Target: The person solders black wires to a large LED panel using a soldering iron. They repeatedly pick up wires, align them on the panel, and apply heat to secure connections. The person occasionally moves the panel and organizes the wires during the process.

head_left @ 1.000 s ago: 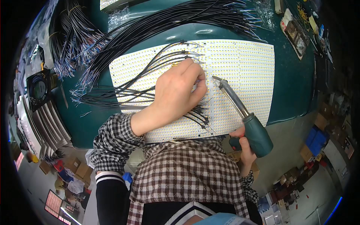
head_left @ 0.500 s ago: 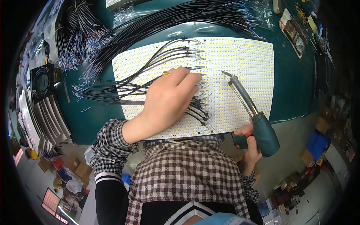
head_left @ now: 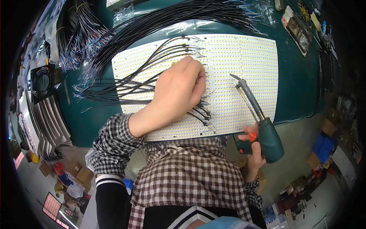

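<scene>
A white LED panel (head_left: 251, 91) with rows of small yellowish lights lies on the green table. Several black cables (head_left: 164, 57) cross its left half, their stripped ends reaching the middle strip. Over these cables is my left hand (head_left: 179, 82), its fingers curled and pressed together; what they pinch is hidden beneath the hand. My right hand (head_left: 256, 154), at the panel's front right, grips a soldering gun (head_left: 270, 141) with a green handle and a red trigger. The gun's dark tip points up and left, above the panel, apart from my left hand.
A large bundle of black cables (head_left: 152, 24) lies along the panel's far edge, with another tied bundle (head_left: 82, 26) at far left. A black fan (head_left: 42, 84) and stacked pale panels (head_left: 47, 122) are at left. A worn solder tray (head_left: 296, 32) sits at far right.
My left hand has shifted slightly up and right, its fingers curling more. The soldering gun has dipped a little to the right. The panel has slid slightly away from me.
</scene>
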Demonstrator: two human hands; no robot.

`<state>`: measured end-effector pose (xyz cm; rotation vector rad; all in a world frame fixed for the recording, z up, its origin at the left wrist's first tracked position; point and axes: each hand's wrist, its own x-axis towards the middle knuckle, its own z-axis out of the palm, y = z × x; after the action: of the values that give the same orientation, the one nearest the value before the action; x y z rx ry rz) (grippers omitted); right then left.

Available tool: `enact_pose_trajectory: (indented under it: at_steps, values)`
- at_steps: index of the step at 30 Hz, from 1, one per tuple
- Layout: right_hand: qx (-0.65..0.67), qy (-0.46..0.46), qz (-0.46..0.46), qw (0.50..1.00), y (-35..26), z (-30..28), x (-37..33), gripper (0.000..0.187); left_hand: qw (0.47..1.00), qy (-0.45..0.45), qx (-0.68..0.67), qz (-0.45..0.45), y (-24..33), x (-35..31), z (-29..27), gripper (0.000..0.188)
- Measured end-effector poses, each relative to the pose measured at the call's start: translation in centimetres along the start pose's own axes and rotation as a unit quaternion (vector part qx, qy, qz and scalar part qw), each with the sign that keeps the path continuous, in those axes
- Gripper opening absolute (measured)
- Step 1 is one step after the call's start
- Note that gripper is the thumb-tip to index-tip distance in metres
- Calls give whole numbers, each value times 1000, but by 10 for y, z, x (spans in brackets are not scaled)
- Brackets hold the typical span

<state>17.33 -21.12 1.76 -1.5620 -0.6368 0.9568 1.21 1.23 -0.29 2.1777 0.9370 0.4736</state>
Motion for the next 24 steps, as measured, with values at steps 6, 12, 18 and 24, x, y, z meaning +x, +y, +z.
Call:
enact_pose_trajectory:
  at_steps: [6, 12, 18, 24]
  values:
    - [28, -5, 12, 1000, -1, 3, -1, 54, 999, -4, -45, -26, -4, 1, 0, 8]
    - [35, -34, 32, 998, -3, 3, -4, 50, 1000, -10, -16, -13, -4, 3, 0, 8]
    - [2, -41, 32, 999, -4, 4, -5, 47, 1000, -1, -23, -8, -4, 1, 2, 9]
    - [-30, -59, 25, 997, -2, 4, -6, 41, 999, 12, -31, 8, -5, -1, 5, 12]
